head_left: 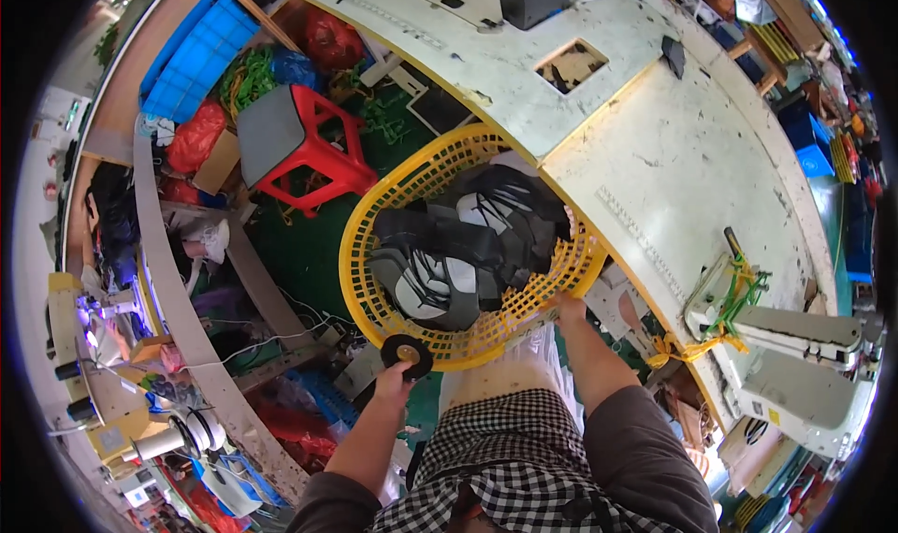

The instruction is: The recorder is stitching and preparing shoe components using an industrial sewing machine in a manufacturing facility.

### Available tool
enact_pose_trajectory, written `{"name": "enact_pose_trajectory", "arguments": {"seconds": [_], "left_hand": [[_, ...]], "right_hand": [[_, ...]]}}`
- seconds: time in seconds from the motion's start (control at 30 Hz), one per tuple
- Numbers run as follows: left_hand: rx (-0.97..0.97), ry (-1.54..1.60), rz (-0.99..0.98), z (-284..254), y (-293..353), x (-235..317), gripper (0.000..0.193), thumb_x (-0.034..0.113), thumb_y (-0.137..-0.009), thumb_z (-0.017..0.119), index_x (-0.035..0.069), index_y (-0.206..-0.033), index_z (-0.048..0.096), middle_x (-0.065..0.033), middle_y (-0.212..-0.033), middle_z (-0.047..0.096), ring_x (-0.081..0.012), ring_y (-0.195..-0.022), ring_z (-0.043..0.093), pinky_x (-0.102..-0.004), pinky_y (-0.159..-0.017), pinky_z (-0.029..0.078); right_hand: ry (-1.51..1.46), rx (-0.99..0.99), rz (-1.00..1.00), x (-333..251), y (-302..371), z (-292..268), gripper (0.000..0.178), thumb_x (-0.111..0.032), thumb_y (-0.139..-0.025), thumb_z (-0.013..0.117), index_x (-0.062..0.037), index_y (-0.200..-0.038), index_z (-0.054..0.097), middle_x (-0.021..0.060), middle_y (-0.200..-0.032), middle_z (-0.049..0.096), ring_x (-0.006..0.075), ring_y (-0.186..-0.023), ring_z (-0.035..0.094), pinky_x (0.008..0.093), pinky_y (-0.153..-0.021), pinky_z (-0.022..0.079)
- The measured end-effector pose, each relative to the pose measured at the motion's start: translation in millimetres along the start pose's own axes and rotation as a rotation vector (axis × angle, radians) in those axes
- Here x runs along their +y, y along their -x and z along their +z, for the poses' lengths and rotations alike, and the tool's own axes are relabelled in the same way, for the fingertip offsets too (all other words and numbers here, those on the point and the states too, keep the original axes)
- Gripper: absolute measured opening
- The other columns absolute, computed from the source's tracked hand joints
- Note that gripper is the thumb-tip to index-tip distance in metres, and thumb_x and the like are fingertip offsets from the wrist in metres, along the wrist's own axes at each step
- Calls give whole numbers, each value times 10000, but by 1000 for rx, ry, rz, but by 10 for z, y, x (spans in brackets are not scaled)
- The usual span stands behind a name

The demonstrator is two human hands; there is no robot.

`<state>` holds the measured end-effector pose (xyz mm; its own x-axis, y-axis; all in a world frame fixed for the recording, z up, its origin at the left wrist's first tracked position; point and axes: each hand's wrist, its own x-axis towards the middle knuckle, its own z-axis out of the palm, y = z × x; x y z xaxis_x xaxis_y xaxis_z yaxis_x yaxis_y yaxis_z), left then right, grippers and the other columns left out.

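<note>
A yellow plastic basket with slotted sides stands just in front of me. Inside it lie several grey, black and white shoe parts, some with dark laces or strings. At the basket's near left edge, my left hand is closed around a round black roll with a yellow-brown core. My right hand grips the basket's near right rim; its fingertips are partly hidden against the plastic.
A red stool with a grey seat stands left of the basket. The pale worktable overhangs its far right side. A sewing machine sits on the right. At far left are a blue crate and red bags.
</note>
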<state>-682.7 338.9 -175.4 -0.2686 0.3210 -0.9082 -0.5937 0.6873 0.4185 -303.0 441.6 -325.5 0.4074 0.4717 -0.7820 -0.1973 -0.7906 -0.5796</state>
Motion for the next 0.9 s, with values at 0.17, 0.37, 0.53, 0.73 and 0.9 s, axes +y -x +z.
{"name": "enact_pose_trajectory", "arguments": {"seconds": [0.17, 0.37, 0.53, 0.73, 0.9], "left_hand": [[-143, 83, 7, -380, -166, -154, 329, 35, -764, 599, 5, -1089, 560, -117, -978, 632, -251, -867, 632, -357, -748, 515], [-108, -52, -23, -275, -205, 143, 404, 11, -781, 581, 9, -1176, 499, -143, -1122, 567, -300, -1031, 564, -453, -816, 499], [-239, -442, 429, -195, -374, 354, 461, -26, -706, 610, 14, -1159, 537, -95, -1016, 610, -256, -948, 603, -350, -804, 482], [-417, -1109, 732, 956, 656, 323, 322, 236, -731, 728, -7, -920, 632, -79, -690, 639, -192, -653, 615, -322, -645, 485], [-446, -1512, 959, 1582, 1401, 163, 469, 424, -724, 700, -22, -851, 633, -189, -790, 659, -340, -783, 641, -415, -713, 486]], "right_hand": [[202, -191, 66, -370, 473, 169, 528, -480, -830, 587, -120, -1209, 505, 139, -994, 631, 276, -813, 653, 434, -578, 558], [474, -227, -199, -236, 1045, -223, 695, -521, -738, 655, 33, -1132, 508, 202, -971, 624, 318, -813, 642, 381, -666, 520], [902, -419, -400, 146, 1700, -1063, 593, -543, -781, 550, -54, -1112, 599, 201, -1101, 601, 341, -1039, 571, 411, -910, 438], [1247, -252, -343, 1217, 1971, -2665, 454, -429, -814, 516, -83, -1090, 619, 191, -1060, 616, 379, -977, 576, 436, -877, 446], [694, 446, -293, 734, 2692, -3568, 280, -298, -795, 560, -77, -915, 682, 163, -887, 657, 307, -841, 630, 404, -779, 492]]}}
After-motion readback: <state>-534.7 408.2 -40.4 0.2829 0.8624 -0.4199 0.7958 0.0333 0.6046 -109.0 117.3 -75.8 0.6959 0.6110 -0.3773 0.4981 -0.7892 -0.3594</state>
